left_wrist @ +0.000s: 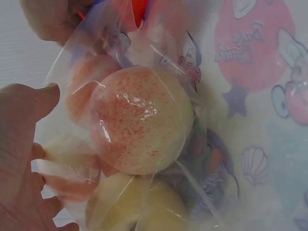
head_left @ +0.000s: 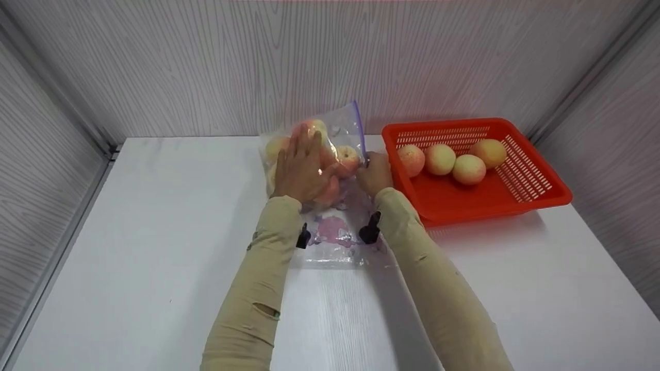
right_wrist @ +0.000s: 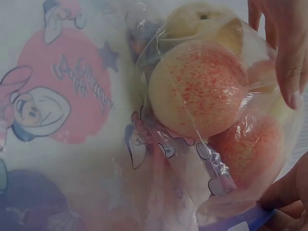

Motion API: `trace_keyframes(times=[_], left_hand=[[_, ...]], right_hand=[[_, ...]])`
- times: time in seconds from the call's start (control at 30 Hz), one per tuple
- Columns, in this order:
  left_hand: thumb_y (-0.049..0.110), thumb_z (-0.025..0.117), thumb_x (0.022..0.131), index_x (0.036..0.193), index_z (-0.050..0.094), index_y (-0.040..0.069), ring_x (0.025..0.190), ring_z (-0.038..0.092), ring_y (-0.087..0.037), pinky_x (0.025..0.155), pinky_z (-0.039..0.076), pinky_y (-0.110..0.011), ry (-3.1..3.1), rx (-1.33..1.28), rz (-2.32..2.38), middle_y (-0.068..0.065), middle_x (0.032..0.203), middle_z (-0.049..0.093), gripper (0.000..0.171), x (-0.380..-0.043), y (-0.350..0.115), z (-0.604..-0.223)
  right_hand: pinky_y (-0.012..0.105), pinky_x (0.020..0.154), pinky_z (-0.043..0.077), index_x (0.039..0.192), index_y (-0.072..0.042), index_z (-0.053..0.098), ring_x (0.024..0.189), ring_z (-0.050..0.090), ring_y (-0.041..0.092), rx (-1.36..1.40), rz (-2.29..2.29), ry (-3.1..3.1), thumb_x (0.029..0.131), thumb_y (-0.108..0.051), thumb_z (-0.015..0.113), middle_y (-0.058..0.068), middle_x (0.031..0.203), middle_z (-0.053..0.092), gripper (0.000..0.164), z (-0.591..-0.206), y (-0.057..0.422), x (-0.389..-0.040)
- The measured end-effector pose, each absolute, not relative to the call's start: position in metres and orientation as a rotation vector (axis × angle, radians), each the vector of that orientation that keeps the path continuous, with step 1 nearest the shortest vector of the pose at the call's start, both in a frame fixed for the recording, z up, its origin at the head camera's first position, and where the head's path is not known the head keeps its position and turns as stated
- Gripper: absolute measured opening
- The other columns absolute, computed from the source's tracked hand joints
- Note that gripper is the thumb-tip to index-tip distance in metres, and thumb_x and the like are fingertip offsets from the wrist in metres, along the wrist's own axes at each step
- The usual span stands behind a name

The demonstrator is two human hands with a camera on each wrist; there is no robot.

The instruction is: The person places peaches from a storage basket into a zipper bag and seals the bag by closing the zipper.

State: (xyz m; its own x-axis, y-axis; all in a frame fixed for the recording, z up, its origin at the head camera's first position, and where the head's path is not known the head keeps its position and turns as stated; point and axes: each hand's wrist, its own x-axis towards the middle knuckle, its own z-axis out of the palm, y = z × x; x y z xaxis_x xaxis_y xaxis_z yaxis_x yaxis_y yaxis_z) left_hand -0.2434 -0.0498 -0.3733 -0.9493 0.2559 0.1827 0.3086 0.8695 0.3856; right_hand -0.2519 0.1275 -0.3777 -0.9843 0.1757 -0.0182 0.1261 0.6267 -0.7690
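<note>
A clear zip bag (head_left: pixel 335 121) with a purple zip edge holds several red-and-yellow peaches (left_wrist: pixel 144 120). My left hand (head_left: pixel 301 172) lies on top of the bag with its fingers spread nearly straight over the fruit. At the bag's right side, my right hand (head_left: pixel 375 172) pinches the purple edge, which the right wrist view shows low at the right. Beneath my wrists lies flat printed plastic (head_left: pixel 332 232) with pink cartoon figures; whether it belongs to the same bag, I cannot tell.
A red plastic basket (head_left: pixel 464 214) stands right beside my right hand, with several peaches (head_left: pixel 440 158) along its back and left side. The white table (head_left: pixel 170 232) meets a grey wood-grain wall (head_left: pixel 206 67) at the back.
</note>
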Motion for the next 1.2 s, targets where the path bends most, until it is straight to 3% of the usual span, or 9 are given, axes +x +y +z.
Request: trace_keyframes(times=[0.13, 0.27, 0.37, 0.57, 0.7, 0.8, 0.97, 1.2], left_hand=[[0.053, 0.051, 0.101, 0.163, 0.018, 0.011, 0.155, 0.010, -0.031, 0.125, 0.013, -0.051, -2.912, -0.460, -0.679, -0.013, 0.169, 0.010, 0.081, -0.248, -0.051, -0.369], [0.050, 0.052, 0.101, 0.163, 0.014, 0.011, 0.150, 0.018, -0.038, 0.122, 0.021, -0.052, -2.926, -0.440, -0.757, -0.015, 0.167, 0.012, 0.083, -0.253, -0.054, -0.366], [0.049, 0.052, 0.100, 0.162, 0.017, 0.010, 0.149, 0.017, -0.040, 0.122, 0.021, -0.053, -2.950, -0.419, -0.780, -0.015, 0.167, 0.009, 0.081, -0.256, -0.058, -0.363], [0.052, 0.047, 0.102, 0.162, 0.016, 0.008, 0.155, 0.003, -0.033, 0.125, 0.010, -0.051, -2.988, -0.457, -0.749, -0.012, 0.170, 0.005, 0.081, -0.258, -0.057, -0.358], [0.051, 0.044, 0.103, 0.163, 0.012, 0.009, 0.155, 0.001, -0.031, 0.125, 0.010, -0.053, -3.005, -0.463, -0.701, -0.010, 0.170, 0.001, 0.080, -0.258, -0.052, -0.359], [0.049, 0.042, 0.105, 0.163, 0.011, 0.007, 0.155, 0.001, -0.033, 0.125, 0.011, -0.054, -3.009, -0.464, -0.680, -0.013, 0.170, 0.001, 0.077, -0.257, -0.051, -0.360], [0.040, 0.042, 0.106, 0.162, 0.017, 0.007, 0.154, 0.007, -0.040, 0.124, 0.015, -0.055, -2.947, -0.503, -0.681, -0.023, 0.167, 0.005, 0.070, -0.252, -0.055, -0.360], [0.033, 0.051, 0.104, 0.160, 0.031, 0.012, 0.154, 0.006, -0.038, 0.126, 0.009, -0.046, -2.852, -0.526, -0.807, -0.021, 0.168, 0.005, 0.062, -0.230, -0.067, -0.367]], right_hand=[[0.042, 0.093, 0.056, 0.131, 0.002, 0.063, 0.094, 0.062, 0.028, -0.288, 1.297, -2.855, 0.098, -0.006, 0.057, 0.017, 0.115, 0.070, 0.035, -0.376, 0.130, -0.252], [0.043, 0.100, 0.053, 0.138, 0.002, 0.058, 0.103, 0.061, 0.029, -0.288, 1.341, -2.868, 0.096, -0.003, 0.054, 0.017, 0.125, 0.066, 0.042, -0.376, 0.130, -0.251], [0.043, 0.096, 0.054, 0.135, 0.005, 0.060, 0.100, 0.061, 0.030, -0.236, 1.335, -2.864, 0.094, 0.001, 0.053, 0.020, 0.121, 0.067, 0.042, -0.376, 0.129, -0.252], [0.041, 0.084, 0.055, 0.122, 0.006, 0.065, 0.086, 0.058, 0.028, -0.241, 1.272, -2.876, 0.094, -0.002, 0.056, 0.018, 0.103, 0.068, 0.030, -0.375, 0.127, -0.252], [0.039, 0.073, 0.050, 0.104, 0.009, 0.067, 0.075, 0.050, 0.025, -0.178, 1.178, -2.862, 0.093, -0.005, 0.059, 0.011, 0.082, 0.059, 0.020, -0.377, 0.128, -0.253], [0.039, 0.071, 0.049, 0.102, 0.010, 0.066, 0.074, 0.049, 0.026, -0.132, 1.145, -2.864, 0.094, -0.006, 0.058, 0.013, 0.081, 0.059, 0.020, -0.379, 0.128, -0.253], [0.042, 0.092, 0.054, 0.120, 0.009, 0.060, 0.091, 0.058, 0.031, -0.121, 1.206, -2.898, 0.099, -0.009, 0.057, 0.022, 0.106, 0.066, 0.027, -0.375, 0.130, -0.250], [0.047, 0.113, 0.042, 0.138, 0.007, 0.045, 0.121, 0.056, 0.035, 0.011, 1.295, -2.889, 0.103, -0.008, 0.056, 0.024, 0.131, 0.058, 0.040, -0.368, 0.127, -0.241]])
